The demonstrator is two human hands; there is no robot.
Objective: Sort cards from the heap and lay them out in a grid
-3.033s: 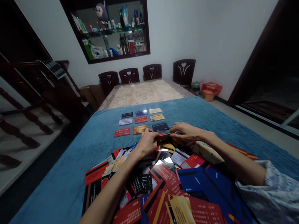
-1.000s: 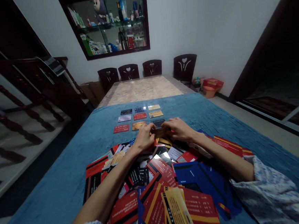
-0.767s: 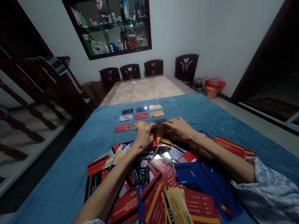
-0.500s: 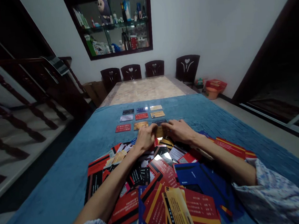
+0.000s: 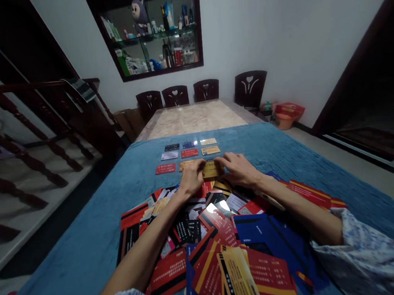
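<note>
A gold card (image 5: 211,169) is held between my two hands, its printed face toward me. My left hand (image 5: 191,179) pinches the card's left end, and my right hand (image 5: 237,168) grips its right end. Just beyond them, cards lie in rows on the blue cloth, among them a red card (image 5: 165,168), an orange-gold card (image 5: 186,164) partly behind my left hand, and a yellowish card (image 5: 211,150). A dark blue card behind the gold one is mostly hidden. Below my hands spreads a heap of overlapping cards (image 5: 220,225) in red, black, blue and gold.
The blue cloth (image 5: 118,185) covers the near part of the table, whose bare stone-patterned top (image 5: 198,118) shows beyond. Several dark chairs (image 5: 251,88) stand at the far end. A wooden railing (image 5: 27,115) runs along the left.
The gold card has tipped up, so its printed face shows more clearly between my hands. The whole view has shifted slightly; the laid-out cards stay in place.
</note>
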